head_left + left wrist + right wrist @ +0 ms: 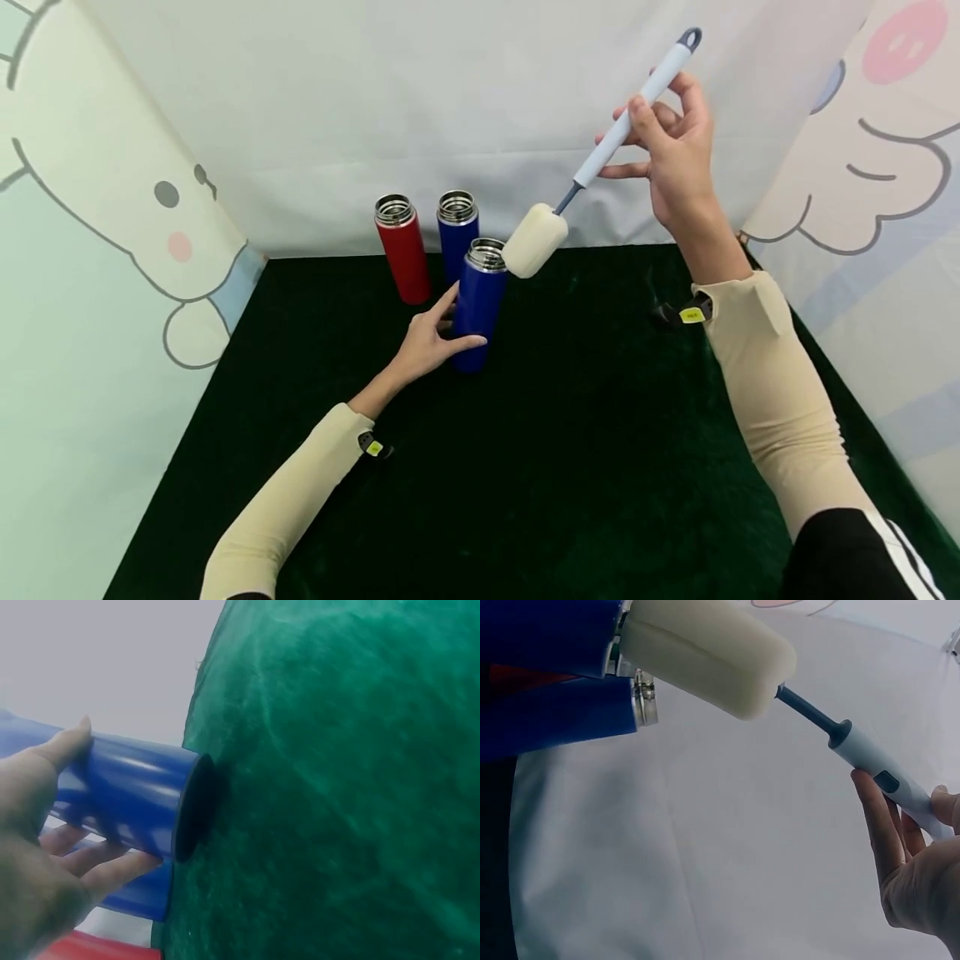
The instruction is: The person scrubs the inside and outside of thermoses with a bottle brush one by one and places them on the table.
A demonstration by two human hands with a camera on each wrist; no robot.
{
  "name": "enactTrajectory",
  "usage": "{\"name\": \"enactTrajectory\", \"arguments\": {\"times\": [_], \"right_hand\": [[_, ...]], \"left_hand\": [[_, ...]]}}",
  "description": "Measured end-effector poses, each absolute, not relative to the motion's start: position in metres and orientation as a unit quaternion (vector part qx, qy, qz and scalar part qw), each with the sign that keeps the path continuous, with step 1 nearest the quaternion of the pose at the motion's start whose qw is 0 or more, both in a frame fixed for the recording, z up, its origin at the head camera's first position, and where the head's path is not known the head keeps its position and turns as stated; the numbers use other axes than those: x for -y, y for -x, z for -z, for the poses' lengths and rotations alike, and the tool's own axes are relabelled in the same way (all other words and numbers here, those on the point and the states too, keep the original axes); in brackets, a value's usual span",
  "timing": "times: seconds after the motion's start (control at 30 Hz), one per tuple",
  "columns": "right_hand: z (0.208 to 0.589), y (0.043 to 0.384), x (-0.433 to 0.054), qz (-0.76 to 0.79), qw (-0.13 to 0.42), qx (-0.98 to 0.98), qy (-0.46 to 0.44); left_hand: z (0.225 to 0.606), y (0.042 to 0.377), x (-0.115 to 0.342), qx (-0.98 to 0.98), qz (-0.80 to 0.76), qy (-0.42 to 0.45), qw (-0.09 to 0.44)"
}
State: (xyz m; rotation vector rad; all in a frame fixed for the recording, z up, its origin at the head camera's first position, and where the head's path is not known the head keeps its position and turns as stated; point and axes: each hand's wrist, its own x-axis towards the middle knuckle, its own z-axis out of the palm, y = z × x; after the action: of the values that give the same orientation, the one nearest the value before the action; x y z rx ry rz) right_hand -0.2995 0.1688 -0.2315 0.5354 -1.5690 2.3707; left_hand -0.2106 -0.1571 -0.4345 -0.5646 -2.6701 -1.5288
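My left hand (426, 343) grips the front blue bottle (480, 304) around its lower body, thumb on the near side and fingers on the far side. The bottle is lidless, its steel threaded mouth facing up with a slight tilt. In the left wrist view its dark base (193, 810) shows just over the green cloth. Up at the right, my right hand (675, 150) pinches the pale blue handle of a sponge bottle brush (618, 133). The brush slants down to the left, and its cream sponge head (535, 242) overlaps the rim of the held bottle in the head view.
Behind the held bottle stand a second blue bottle (457, 229) and a red bottle (405, 258), both uncapped. Dark green cloth (562, 467) covers the table. A white curtain (337, 108) rises along the back edge, with cartoon-printed panels (97, 208) at the sides.
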Motion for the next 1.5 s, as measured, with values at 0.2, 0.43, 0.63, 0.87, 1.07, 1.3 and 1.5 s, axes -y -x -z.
{"name": "enactTrajectory", "arguments": {"times": [0.2, 0.43, 0.63, 0.87, 1.07, 1.3, 1.5], "right_hand": [[0.24, 0.31, -0.178, -0.848, 0.079, 0.5, -0.159], [0.245, 0.315, -0.169, -0.852, 0.042, 0.494, -0.166], [0.248, 0.316, -0.156, -0.864, 0.02, 0.477, -0.162], [0.25, 0.315, -0.141, -0.882, 0.007, 0.444, -0.157], [0.253, 0.313, -0.134, -0.887, 0.017, 0.432, -0.165], [0.259, 0.312, -0.13, -0.884, 0.022, 0.433, -0.172], [0.26, 0.315, -0.128, -0.875, 0.025, 0.444, -0.191]], "left_hand": [[0.428, 0.213, 0.152, 0.842, 0.519, 0.146, -0.008], [0.425, 0.211, 0.148, 0.843, 0.517, 0.147, -0.016], [0.427, 0.21, 0.145, 0.841, 0.52, 0.148, -0.01], [0.424, 0.209, 0.143, 0.853, 0.497, 0.162, 0.009], [0.427, 0.207, 0.14, 0.856, 0.486, 0.176, 0.011], [0.428, 0.207, 0.142, 0.865, 0.462, 0.194, 0.037], [0.424, 0.207, 0.14, 0.868, 0.448, 0.211, 0.044]]}}
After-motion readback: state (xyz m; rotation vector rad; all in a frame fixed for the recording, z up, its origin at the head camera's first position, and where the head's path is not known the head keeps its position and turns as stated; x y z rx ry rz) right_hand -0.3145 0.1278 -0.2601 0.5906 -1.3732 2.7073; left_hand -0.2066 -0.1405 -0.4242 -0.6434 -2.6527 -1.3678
